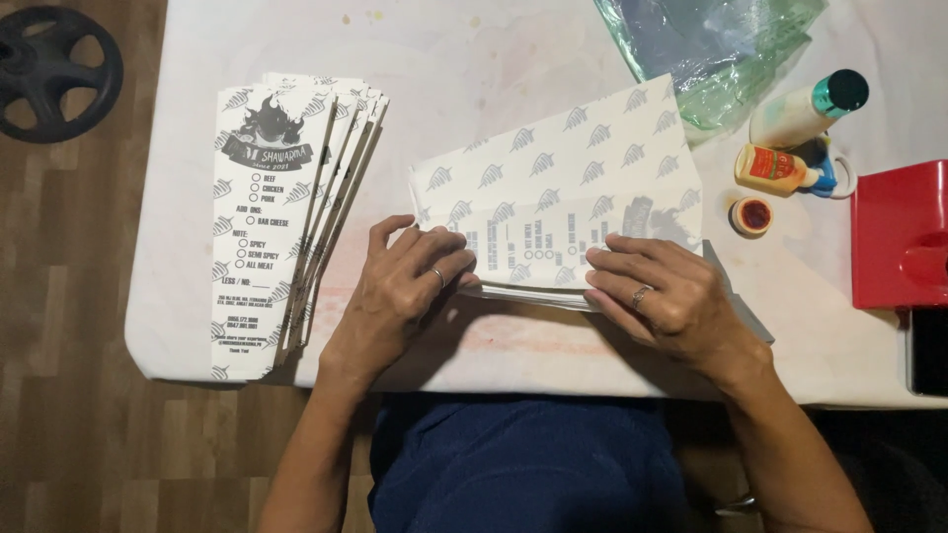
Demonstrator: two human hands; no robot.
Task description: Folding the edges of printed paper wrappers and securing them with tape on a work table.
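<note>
A stack of white printed paper sheets (563, 188) with a grey leaf pattern lies in the middle of the white table (474, 59). The near edge of the top sheet is folded over, showing printed checkboxes. My left hand (405, 281) presses flat on the left end of that fold, fingers together. At the fold's right end my right hand (667, 291) presses down the same way. Both hands wear a ring. Neither hand grips the paper; they only press on it.
A fanned pile of finished long paper sleeves (272, 212) lies at the left. At the right are a glue bottle (775, 170), its red cap (752, 215), a white bottle with a teal cap (808, 107), a red box (901, 237) and a green plastic bag (721, 49). A black chair base (54, 69) is on the wooden floor.
</note>
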